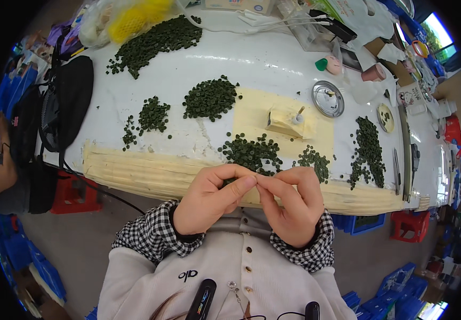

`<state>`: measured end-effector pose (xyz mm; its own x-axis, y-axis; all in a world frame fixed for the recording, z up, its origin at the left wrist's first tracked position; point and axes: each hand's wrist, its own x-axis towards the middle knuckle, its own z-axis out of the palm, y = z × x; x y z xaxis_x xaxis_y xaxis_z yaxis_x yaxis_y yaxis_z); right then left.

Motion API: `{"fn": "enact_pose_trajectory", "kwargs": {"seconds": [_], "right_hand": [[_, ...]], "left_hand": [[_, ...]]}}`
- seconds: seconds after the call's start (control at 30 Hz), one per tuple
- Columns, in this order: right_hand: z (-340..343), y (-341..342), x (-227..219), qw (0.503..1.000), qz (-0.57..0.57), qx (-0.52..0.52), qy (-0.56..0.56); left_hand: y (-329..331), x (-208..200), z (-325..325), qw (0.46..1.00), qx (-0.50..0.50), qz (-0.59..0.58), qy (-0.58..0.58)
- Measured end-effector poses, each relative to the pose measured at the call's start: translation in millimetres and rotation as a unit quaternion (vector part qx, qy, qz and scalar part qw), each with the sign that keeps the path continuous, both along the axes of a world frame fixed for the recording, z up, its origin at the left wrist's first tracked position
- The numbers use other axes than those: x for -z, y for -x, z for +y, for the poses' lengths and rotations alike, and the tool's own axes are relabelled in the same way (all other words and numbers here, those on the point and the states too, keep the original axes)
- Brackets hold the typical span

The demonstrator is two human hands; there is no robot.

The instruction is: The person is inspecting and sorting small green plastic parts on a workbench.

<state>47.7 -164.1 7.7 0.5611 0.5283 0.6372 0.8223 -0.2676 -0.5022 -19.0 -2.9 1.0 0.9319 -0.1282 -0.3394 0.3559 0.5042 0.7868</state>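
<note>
While left hand (211,197) touches right hand (296,205), green pieces (249,151) lie just beyond.

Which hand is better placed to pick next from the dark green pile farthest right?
Likely the right hand: it is nearer that dark green pile. The left hand would have to cross it. Whether either holds anything is unclear.
</note>
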Motion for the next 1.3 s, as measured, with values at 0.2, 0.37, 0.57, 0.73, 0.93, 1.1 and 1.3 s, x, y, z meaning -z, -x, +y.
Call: {"fn": "enact_pose_trajectory", "kwargs": {"seconds": [0.2,0.37,0.57,0.73,0.93,1.1,1.3], "right_hand": [[-4.3,-1.1,-2.2,1.000,0.004,-0.022,0.006],[-11.3,-2.8,-2.8,0.995,0.075,-0.053,-0.042],[-16.7,-3.5,-3.4,0.995,0.047,-0.077,-0.040],[-32.0,-7.1,-3.9,0.993,0.108,0.029,-0.027],[-65.3,-23.5,-2.8,0.957,0.053,0.229,0.173],[-52.6,-21.2,-2.2,0.963,0.056,0.168,0.202],[-53.8,-25.4,6.7,0.967,0.042,0.156,0.195]], "left_hand": [[1.3,-1.5,1.2,0.999,0.022,0.031,-0.018],[-2.3,-7.8,4.5,0.985,0.065,0.070,0.147],[-3.6,4.3,7.7,0.991,0.072,0.032,0.111],[-2.7,5.7,9.3,0.992,0.049,0.012,0.116],[-5.5,8.3,12.8,0.991,0.019,0.004,0.133],[-3.4,8.5,11.7,0.991,0.022,0.006,0.133],[-0.2,9.1,13.7,0.990,0.014,0.016,0.141]]}}
